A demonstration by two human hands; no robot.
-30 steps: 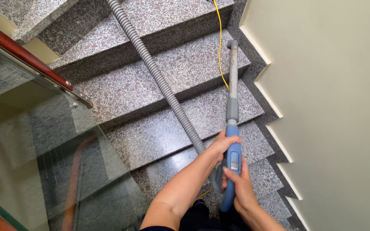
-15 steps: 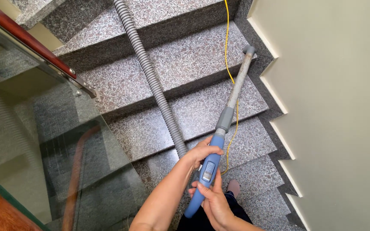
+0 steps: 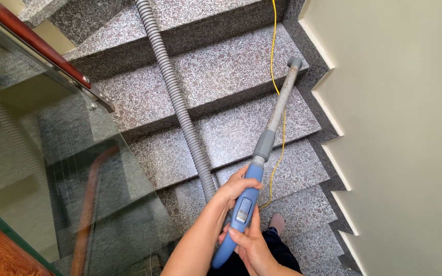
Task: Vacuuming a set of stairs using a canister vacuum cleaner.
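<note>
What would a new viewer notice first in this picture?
Both hands, left hand above right hand, grip a blue vacuum handle at bottom centre. Its grey tube reaches up to the stair corner by the wall, while a ribbed grey hose and a yellow cord run up the granite steps.

No packages, signs or screens appear on this granite staircase. The only thing close to a label is a small grey rectangular panel (image 3: 243, 210) set into the blue vacuum handle (image 3: 239, 214), lying lengthwise along its upper face between the person's two hands; whatever it carries is too small to make out.
</note>
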